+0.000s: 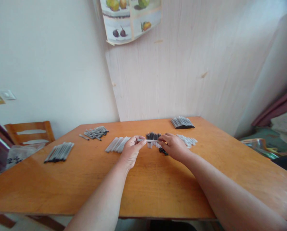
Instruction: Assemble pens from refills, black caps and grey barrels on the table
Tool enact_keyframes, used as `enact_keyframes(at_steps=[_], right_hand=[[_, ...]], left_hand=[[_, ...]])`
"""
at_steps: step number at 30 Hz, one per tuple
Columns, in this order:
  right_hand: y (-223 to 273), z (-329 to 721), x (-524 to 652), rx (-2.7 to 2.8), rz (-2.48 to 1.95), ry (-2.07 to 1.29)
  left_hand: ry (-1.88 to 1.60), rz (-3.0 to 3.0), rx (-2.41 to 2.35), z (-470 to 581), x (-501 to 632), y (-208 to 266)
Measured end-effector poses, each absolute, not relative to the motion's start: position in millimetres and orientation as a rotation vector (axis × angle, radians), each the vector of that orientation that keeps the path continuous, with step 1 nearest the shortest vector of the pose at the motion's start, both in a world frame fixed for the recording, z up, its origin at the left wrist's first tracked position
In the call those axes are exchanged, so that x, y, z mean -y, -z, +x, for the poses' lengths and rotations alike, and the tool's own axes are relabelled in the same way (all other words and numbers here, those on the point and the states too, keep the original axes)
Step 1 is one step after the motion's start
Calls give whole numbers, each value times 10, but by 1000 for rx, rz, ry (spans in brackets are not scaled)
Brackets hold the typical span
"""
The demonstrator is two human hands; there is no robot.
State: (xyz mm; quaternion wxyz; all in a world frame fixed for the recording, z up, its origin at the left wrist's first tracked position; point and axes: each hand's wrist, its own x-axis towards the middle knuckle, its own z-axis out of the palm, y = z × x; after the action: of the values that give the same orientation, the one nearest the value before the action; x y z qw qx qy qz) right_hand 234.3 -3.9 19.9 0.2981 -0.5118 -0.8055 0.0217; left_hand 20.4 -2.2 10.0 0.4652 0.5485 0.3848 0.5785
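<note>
One slim, whitish plastic tube (151,140), and I see the left hand (131,150) and right hand (174,146) both pinching it, sideways over the orange-brown wooden bench (162,189) near little black pieces (163,152).

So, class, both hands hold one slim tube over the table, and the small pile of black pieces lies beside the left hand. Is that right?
No: in the head view, the small pile of black pieces lies beside the right hand, not the left hand. Both hands hold one slim tube over the table.
</note>
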Motion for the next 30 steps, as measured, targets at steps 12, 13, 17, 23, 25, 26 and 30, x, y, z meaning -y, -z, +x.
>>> enact_keyframes(at_steps=[12,13,17,23,25,26,30], right_hand=[[-199,2327,42,2126,-1348,-258],[-188,2352,10,2095,-1390,-226],[-127,2456,-105,1939,-1617,-102],[-57,2477,-145,1887,-1768,-84],[-48,2452,-140,1872,-1786,-93],[-46,2438,-137,1865,-1791,-93],[-52,2380,-133,1871,-1793,-67]], left_hand=[[-1399,1154,-878,205,-12,-81],[-1404,1130,-881,201,-14,-84],[-1419,1094,-935,182,-43,-70],[-1423,1115,-1019,170,-101,-20],[-1411,1121,-1033,168,-123,2],[-1403,1122,-1037,167,-134,14],[-1400,1119,-1043,168,-170,46]])
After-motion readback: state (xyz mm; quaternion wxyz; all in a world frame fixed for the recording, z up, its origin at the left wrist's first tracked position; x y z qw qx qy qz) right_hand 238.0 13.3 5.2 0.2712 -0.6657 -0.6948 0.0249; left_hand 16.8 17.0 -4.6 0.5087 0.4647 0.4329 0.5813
